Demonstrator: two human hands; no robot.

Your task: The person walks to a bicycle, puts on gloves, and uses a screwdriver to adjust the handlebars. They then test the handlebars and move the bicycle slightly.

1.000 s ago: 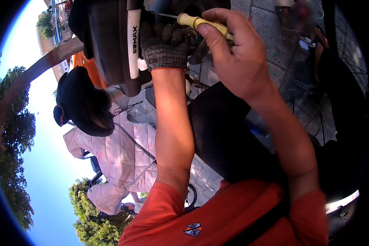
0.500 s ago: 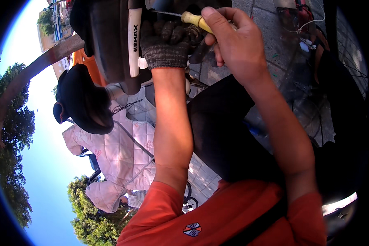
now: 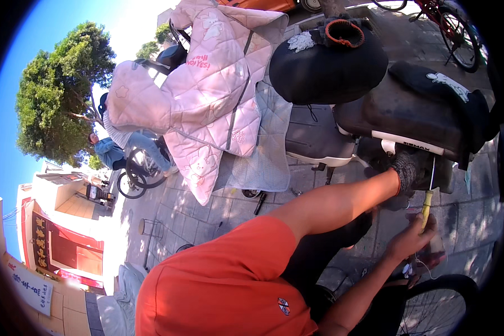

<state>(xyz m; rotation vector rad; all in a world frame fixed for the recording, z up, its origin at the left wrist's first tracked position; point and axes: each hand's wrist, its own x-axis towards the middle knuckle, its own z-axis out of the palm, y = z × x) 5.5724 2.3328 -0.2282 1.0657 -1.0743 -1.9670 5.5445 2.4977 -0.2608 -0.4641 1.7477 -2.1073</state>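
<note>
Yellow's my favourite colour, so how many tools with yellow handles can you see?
1. The yellow-handled tool is in the right hand, its thin metal shaft pointing away, beside the gloved left hand. Others might be hidden behind things or in shadow.

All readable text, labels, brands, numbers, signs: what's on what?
Wording not copied; locations only:
White strip: dark lettering.
Pink quilted cover: red lettering.
Brown signboard: gold characters.
White sign: large dark characters; smaller ones illegible.
Shirt badge: too small to read.
</note>
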